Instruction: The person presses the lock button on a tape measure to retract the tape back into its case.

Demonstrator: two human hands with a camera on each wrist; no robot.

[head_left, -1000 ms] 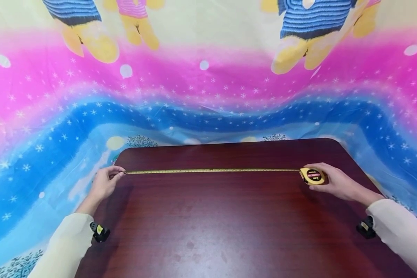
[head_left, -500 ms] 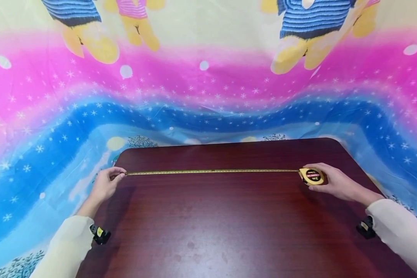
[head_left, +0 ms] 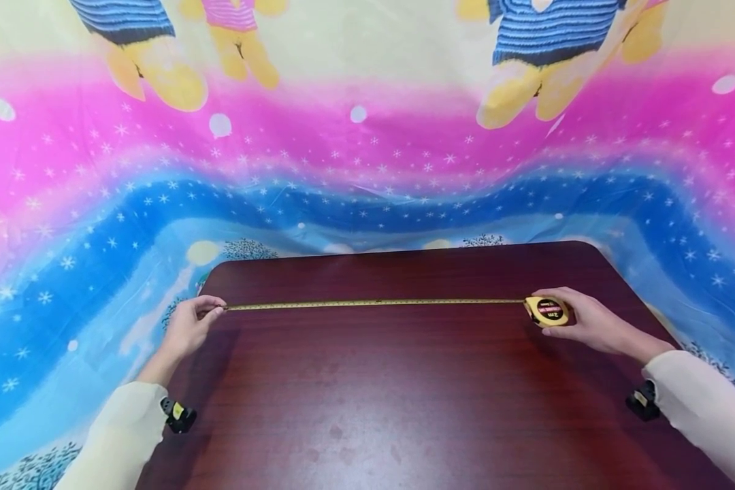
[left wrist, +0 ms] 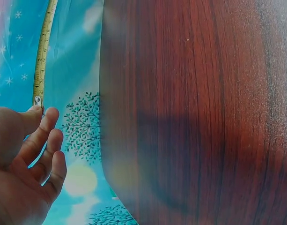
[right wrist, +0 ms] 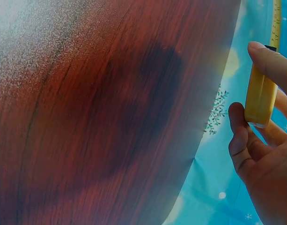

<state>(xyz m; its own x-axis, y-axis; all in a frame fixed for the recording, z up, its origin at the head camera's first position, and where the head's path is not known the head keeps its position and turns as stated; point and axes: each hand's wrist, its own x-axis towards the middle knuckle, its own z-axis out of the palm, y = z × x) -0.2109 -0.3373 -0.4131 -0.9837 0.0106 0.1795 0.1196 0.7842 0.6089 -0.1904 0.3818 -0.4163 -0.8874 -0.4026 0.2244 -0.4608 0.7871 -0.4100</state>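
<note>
A yellow tape measure [head_left: 550,311] with a black and red label marked 2m is gripped by its case in my right hand [head_left: 591,320]. From it the yellow blade [head_left: 373,302] runs out leftward, nearly straight, across the far part of the dark red-brown table. At the other end my left hand [head_left: 190,327] pinches the blade's tip. The left wrist view shows the metal end hook [left wrist: 38,100] between thumb and forefinger, the other fingers loosely bent. In the right wrist view the thumb lies along the yellow case [right wrist: 260,96], with fingers around its other side.
The wood-grain table [head_left: 367,395] has rounded far corners and casts back some glare. Behind and beside it hangs a pink and blue printed cloth [head_left: 367,170] with snowflakes and cartoon figures. Dark wrist cameras [head_left: 179,415] sit below both pale sleeves.
My left hand has shifted slightly right with the hook, and the right hand and case slightly left. The stretch of blade between them is a little shorter.
</note>
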